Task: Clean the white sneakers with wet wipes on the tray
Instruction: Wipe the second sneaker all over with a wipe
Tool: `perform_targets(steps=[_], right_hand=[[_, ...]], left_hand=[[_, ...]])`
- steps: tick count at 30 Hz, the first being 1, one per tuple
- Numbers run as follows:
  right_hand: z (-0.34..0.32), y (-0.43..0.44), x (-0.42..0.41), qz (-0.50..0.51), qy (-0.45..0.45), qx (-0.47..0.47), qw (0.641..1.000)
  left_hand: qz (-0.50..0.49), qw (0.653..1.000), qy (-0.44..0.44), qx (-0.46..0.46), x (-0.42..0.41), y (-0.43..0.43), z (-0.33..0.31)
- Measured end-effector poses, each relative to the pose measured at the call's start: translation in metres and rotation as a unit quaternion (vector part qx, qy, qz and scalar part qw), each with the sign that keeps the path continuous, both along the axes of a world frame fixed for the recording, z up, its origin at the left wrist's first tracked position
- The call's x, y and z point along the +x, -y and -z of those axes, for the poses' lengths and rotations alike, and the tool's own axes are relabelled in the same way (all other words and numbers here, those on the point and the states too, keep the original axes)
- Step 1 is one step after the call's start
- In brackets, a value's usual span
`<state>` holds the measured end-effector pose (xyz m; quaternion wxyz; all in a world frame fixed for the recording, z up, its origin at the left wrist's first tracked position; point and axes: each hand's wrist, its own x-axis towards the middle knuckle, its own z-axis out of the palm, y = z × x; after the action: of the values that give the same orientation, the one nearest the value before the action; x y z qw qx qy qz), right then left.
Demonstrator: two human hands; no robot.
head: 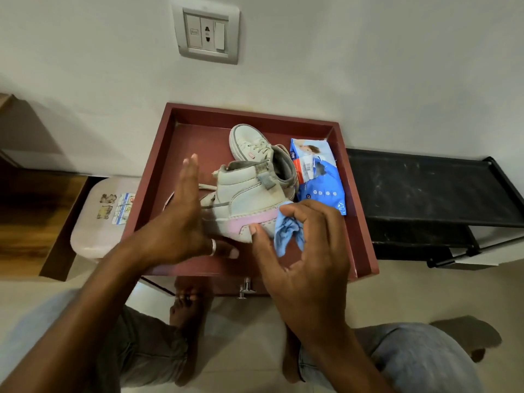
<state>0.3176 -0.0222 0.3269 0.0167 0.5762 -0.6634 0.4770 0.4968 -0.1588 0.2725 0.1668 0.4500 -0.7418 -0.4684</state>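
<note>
The left hand [181, 222] is flat, with its fingers straight and close together. It stands on its edge next to the front of the near sneaker [243, 197]. I cannot tell if the palm touches the shoe. There is a ring on the thumb.

The right hand [309, 251] has its fingers curled round a crumpled blue wipe [285, 232] and pinches it. The wipe is pushed against the back of the near sneaker, low down by the sole.

The near sneaker is a tall white shoe that looks a bit grey and dirty. It has a pink band along the bottom, a grey strap at the top, and loose laces. The far sneaker [248, 141] lies just behind it, with its toe pointing at the wall. The two shoes touch.

Both shoes sit in a dark red tray [358, 211]. A blue pack of wipes [323, 180] lies in the tray too, right beside the shoes.

A pale pink stool [90, 231] with stickers is on the left of the tray. A black shelf [425, 188] is on the right. A wall socket [207, 35] is up above.
</note>
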Motion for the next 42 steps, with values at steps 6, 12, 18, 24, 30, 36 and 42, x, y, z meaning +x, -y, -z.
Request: perform_targets(steps=[6, 12, 18, 24, 30, 36, 42], right_hand=[[-0.007, -0.002, 0.011, -0.038, -0.048, 0.003, 0.998], [-0.009, -0.001, 0.007, -0.063, -0.117, -0.010, 0.991], [-0.015, 0.015, -0.007, -0.062, 0.111, 0.037, 0.991], [-0.013, 0.008, 0.002, -0.079, -0.032, -0.024, 0.996], [-0.008, -0.001, 0.027, -0.143, -0.246, -0.030, 0.958], [-0.010, 0.009, -0.004, -0.095, -0.083, -0.026, 0.992], [-0.013, 0.009, 0.004, -0.069, 0.020, 0.001, 0.997]], left_hand=[[0.000, 0.943, -0.075, -0.325, -0.024, -0.052, -0.047], [-0.023, 0.943, -0.116, -0.311, -0.017, -0.053, -0.048], [-0.010, 0.945, -0.145, -0.294, -0.022, -0.052, -0.043], [-0.017, 0.947, -0.144, -0.288, -0.018, -0.050, -0.040], [-0.012, 0.945, -0.176, -0.277, -0.024, -0.052, -0.040], [0.002, 0.949, -0.148, -0.277, -0.023, -0.050, -0.040], [0.008, 0.949, -0.142, -0.282, -0.022, -0.050, -0.040]])
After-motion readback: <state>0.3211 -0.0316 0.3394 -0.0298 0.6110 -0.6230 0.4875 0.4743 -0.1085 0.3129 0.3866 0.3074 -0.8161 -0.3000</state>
